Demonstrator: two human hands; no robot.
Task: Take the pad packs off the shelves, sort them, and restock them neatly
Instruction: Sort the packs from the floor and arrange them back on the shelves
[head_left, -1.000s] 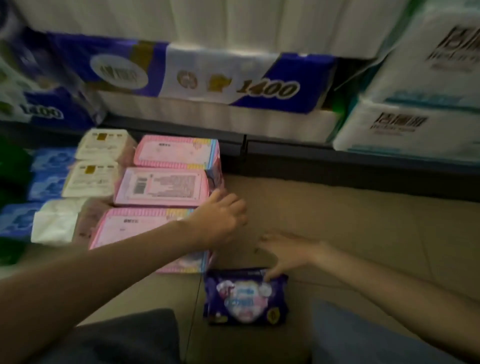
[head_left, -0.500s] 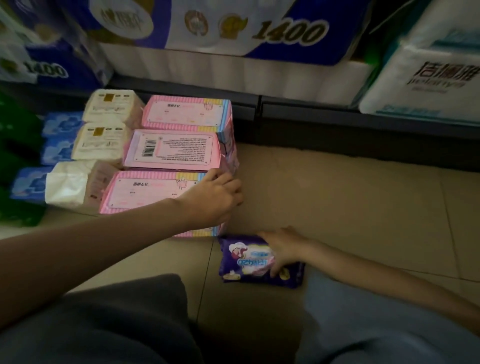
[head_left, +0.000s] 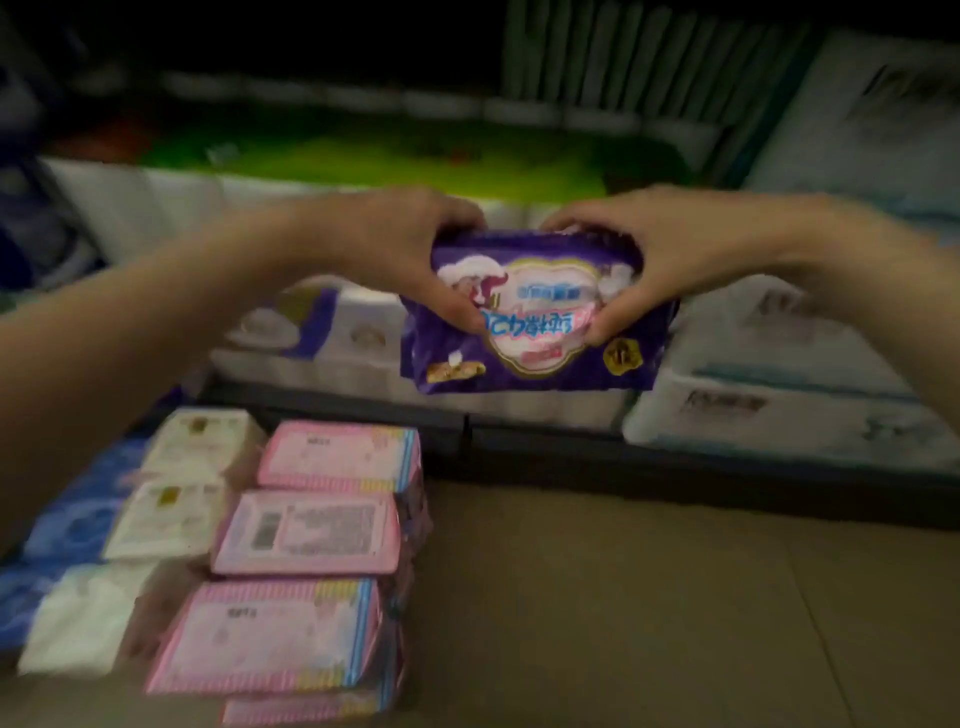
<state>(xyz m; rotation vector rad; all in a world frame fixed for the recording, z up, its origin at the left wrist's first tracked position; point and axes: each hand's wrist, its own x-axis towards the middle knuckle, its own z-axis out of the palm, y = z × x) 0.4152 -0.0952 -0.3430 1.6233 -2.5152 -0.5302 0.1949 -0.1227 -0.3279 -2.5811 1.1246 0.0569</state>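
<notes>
Shelving (head_left: 701, 470) stocked with large toilet-paper packs (head_left: 810, 384) fills the background, blurred by camera motion; on the tiled floor (head_left: 649, 613) at lower left lie sorted rows of pink pad packs (head_left: 311, 530), white pad packs (head_left: 171, 514) and blue packs (head_left: 67, 519). The purple pad pack (head_left: 535, 322), a second ago flat on the floor under the right hand alone, is now raised in front of the shelves. Left hand (head_left: 395, 249) and right hand (head_left: 639, 254) each pinch an upper corner, thumbs on the printed face, each grip pressed onto the wrapper. Judged stage: sorting largely complete, restocking beginning.
</notes>
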